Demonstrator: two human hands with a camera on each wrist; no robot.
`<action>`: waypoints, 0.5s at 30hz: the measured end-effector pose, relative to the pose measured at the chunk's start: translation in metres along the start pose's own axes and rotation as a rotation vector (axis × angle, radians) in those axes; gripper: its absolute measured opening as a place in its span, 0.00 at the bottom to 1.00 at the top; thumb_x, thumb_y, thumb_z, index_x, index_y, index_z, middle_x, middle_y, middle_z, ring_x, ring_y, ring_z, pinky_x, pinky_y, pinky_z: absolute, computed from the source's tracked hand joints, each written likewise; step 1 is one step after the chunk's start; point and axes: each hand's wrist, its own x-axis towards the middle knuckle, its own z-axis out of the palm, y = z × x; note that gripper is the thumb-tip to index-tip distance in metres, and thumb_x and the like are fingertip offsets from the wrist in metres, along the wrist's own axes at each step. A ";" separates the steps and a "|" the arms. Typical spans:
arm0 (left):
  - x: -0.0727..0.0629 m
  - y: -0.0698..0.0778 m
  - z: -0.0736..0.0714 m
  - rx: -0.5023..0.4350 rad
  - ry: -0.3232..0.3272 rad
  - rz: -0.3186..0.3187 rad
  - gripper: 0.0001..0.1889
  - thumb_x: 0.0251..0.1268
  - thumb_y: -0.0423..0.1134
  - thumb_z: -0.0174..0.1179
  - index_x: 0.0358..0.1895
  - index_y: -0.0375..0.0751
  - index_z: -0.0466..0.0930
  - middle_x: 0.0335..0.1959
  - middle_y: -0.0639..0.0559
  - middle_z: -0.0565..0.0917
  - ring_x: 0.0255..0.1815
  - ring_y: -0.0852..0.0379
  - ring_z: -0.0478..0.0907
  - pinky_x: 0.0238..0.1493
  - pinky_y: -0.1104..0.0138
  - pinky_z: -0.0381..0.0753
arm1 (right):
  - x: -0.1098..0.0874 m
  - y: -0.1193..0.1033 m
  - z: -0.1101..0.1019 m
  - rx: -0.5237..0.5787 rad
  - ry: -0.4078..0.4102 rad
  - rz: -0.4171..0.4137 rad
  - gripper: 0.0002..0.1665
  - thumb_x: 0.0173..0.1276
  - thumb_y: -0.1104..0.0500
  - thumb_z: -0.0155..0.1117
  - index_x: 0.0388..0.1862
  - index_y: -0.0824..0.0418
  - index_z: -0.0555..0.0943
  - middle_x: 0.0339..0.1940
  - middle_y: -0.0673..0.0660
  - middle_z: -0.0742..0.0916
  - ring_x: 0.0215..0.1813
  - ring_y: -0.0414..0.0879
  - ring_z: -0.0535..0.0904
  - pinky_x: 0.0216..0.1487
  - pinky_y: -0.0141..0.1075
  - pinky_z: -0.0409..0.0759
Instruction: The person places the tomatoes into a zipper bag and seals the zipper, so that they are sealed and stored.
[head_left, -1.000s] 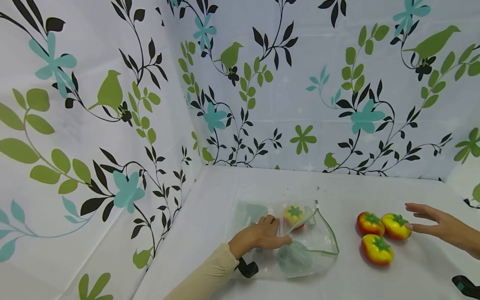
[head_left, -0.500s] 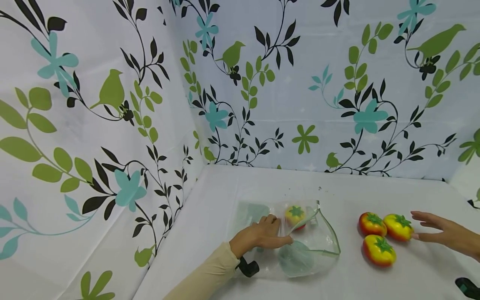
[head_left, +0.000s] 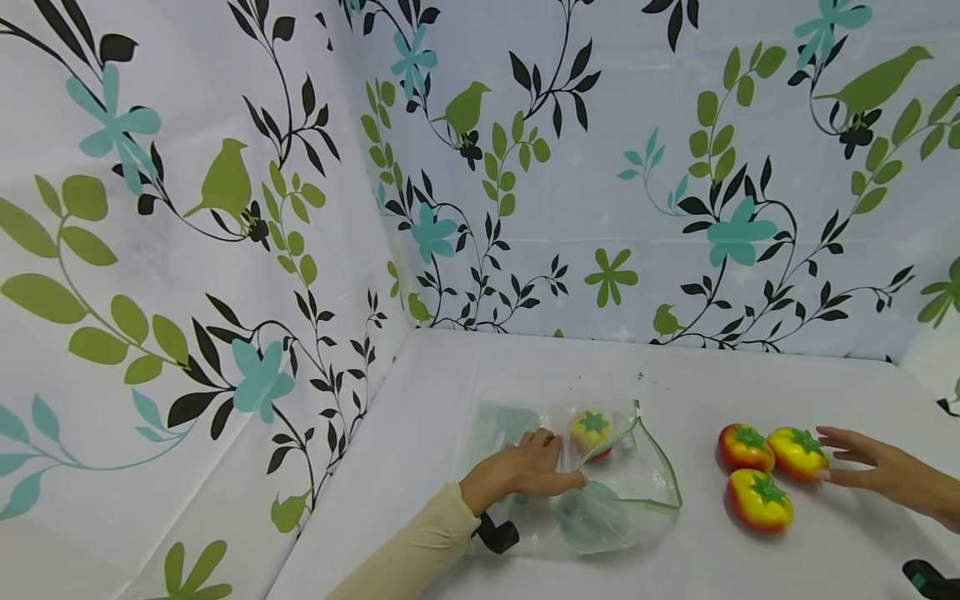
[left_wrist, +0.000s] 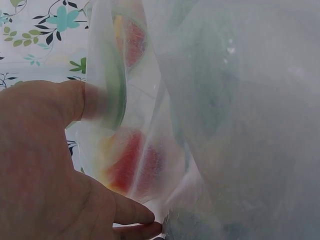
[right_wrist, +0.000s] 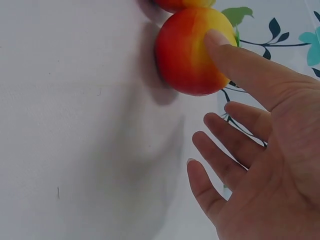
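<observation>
A clear plastic zip bag (head_left: 652,492) with a green-edged mouth lies on the table, one red-and-yellow toy tomato (head_left: 588,429) showing in it. My left hand (head_left: 517,475) rests on the bag, thumb stretched toward its mouth. In the left wrist view, film covers the tip of the left thumb (left_wrist: 75,100), and red and yellow patches show through the plastic. Three more toy tomatoes with green leafy tops sit together on the right: a left one (head_left: 745,448), a front one (head_left: 759,502) and a right one (head_left: 798,455). Beside the right one my right hand (head_left: 877,467) is spread, thumb overlapping it in the right wrist view.
The white table (head_left: 600,358) meets a patterned cloth wall (head_left: 600,167) at the back and another cloth wall (head_left: 187,292) on the left. A black camera part (head_left: 497,535) sits under the left wrist, and another (head_left: 930,579) under the right.
My right hand has drawn slightly left and down against the right toy tomato over the last half second. My left hand and the bag keep their places.
</observation>
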 end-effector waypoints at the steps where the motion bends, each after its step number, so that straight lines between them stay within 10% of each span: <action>1: 0.000 0.000 0.000 0.001 -0.001 0.000 0.48 0.68 0.74 0.48 0.83 0.45 0.61 0.81 0.49 0.62 0.81 0.48 0.59 0.75 0.39 0.64 | 0.000 0.000 0.001 -0.001 0.001 0.001 0.57 0.79 0.38 0.61 0.78 0.82 0.49 0.71 0.90 0.59 0.65 0.87 0.63 0.53 0.73 0.76; 15: 0.001 0.000 -0.002 0.010 -0.011 -0.004 0.49 0.68 0.74 0.48 0.83 0.45 0.61 0.81 0.49 0.62 0.81 0.47 0.60 0.74 0.38 0.65 | 0.005 -0.002 0.007 -0.012 0.050 -0.030 0.54 0.79 0.39 0.60 0.76 0.84 0.53 0.71 0.90 0.62 0.64 0.84 0.68 0.53 0.69 0.78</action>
